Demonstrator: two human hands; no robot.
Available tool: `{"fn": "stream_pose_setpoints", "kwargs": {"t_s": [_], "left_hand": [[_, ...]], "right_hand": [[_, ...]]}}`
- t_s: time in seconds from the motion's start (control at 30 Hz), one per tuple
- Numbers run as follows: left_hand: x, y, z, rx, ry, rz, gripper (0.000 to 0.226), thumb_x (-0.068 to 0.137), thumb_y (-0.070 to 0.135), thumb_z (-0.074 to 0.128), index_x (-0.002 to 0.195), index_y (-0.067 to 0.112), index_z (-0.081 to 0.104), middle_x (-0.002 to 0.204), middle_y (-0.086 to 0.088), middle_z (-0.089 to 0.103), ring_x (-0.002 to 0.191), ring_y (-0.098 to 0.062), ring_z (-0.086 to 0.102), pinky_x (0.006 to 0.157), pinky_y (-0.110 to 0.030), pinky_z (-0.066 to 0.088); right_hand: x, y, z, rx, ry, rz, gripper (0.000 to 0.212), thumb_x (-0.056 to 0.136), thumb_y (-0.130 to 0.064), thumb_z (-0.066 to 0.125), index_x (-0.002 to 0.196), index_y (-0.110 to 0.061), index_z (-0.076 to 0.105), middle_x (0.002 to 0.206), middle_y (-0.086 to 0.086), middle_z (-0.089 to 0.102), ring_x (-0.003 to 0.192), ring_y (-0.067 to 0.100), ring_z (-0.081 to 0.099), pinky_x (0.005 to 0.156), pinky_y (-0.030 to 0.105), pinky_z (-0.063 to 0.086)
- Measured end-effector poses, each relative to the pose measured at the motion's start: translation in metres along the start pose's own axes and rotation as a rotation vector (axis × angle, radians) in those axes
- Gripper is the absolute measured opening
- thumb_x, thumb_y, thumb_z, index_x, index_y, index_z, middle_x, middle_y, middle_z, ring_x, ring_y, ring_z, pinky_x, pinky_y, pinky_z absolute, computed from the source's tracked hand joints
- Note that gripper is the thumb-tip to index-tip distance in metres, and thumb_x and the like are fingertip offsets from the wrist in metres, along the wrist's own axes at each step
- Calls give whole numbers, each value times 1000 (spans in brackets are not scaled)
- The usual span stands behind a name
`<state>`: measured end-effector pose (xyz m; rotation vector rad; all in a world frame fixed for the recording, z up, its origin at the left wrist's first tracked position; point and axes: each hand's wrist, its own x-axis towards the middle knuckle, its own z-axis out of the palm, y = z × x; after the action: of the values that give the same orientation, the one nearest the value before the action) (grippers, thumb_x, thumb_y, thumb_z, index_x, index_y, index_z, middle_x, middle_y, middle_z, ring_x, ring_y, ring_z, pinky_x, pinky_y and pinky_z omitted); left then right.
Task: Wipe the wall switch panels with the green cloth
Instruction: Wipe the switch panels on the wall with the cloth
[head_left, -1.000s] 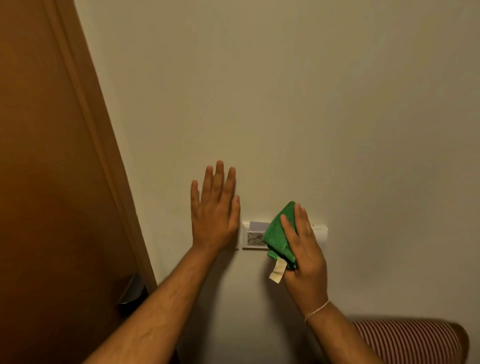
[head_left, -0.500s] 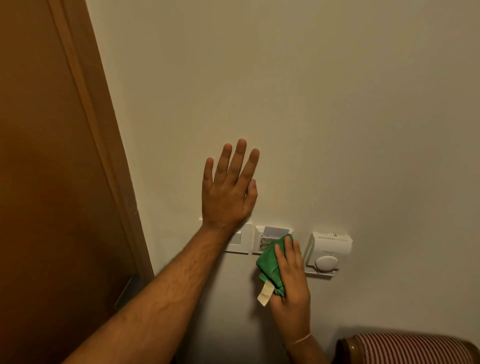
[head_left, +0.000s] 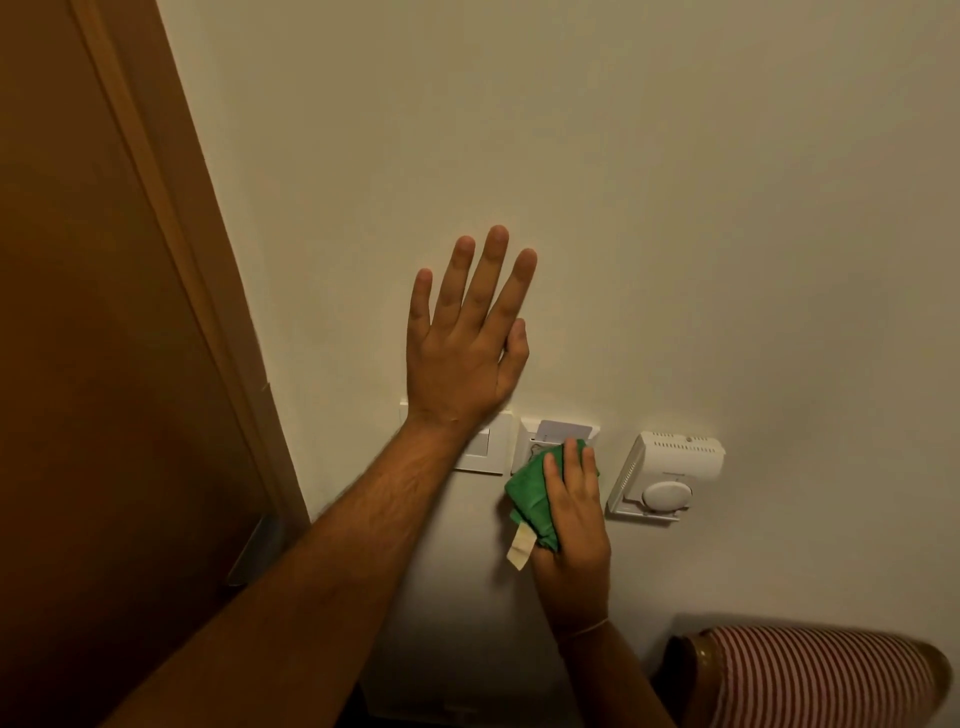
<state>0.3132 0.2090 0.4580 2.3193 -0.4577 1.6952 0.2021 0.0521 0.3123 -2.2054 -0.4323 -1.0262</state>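
Observation:
My right hand (head_left: 574, 514) presses the bunched green cloth (head_left: 530, 499) flat against the lower part of the key-card panel (head_left: 558, 430), which has a pale card in its slot. A beige tag hangs from the cloth. My left hand (head_left: 465, 338) lies flat on the wall, fingers spread, just above the white switch panel (head_left: 491, 447); its wrist and forearm cover the left part of that panel. A white thermostat (head_left: 667, 475) with a round dial sits on the wall to the right of the cloth, uncovered.
A brown wooden door (head_left: 104, 364) with its frame fills the left side, its metal handle (head_left: 249, 551) low beside my forearm. A chair back with red and white stripes (head_left: 810, 675) stands at the lower right, under the thermostat.
My right hand with the cloth has slid left and down off the thermostat onto the key-card panel. My left hand has moved up the wall, uncovering part of the switch panel.

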Motion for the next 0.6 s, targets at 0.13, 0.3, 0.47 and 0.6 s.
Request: {"fn": "stream_pose_setpoints", "kwargs": {"t_s": [0.13, 0.3, 0.47, 0.6], "left_hand": [[0, -1, 1, 5, 3, -6, 75, 118, 37, 38, 182, 34, -1, 189, 6, -11, 177, -19, -7, 141, -51, -5], [0, -1, 3, 13, 9, 2, 76, 117, 37, 38, 182, 33, -1, 189, 6, -12, 177, -19, -8, 141, -50, -6], [-1, -1, 5, 13, 12, 7, 72, 118, 39, 33, 182, 33, -1, 189, 5, -13, 177, -19, -8, 141, -50, -6], [0, -1, 3, 15, 18, 6, 75, 118, 38, 37, 182, 33, -2, 189, 6, -14, 177, -18, -10, 141, -50, -5]], "right_hand": [[-18, 12, 6, -80, -14, -48, 52, 102, -13, 49, 152, 0, 48, 168, 15, 35, 164, 26, 20, 130, 53, 28], [-4, 11, 1, -26, 62, -85, 44, 115, -20, 35, 155, -5, 44, 171, 11, 34, 160, 34, 32, 130, 52, 29], [-6, 8, 4, -66, 33, -47, 47, 115, -29, 44, 151, 0, 51, 165, 21, 39, 163, 29, 26, 132, 48, 26], [-24, 17, 1, -115, -72, -78, 54, 96, 6, 56, 149, -2, 54, 163, 18, 43, 164, 24, 22, 125, 59, 35]]}}
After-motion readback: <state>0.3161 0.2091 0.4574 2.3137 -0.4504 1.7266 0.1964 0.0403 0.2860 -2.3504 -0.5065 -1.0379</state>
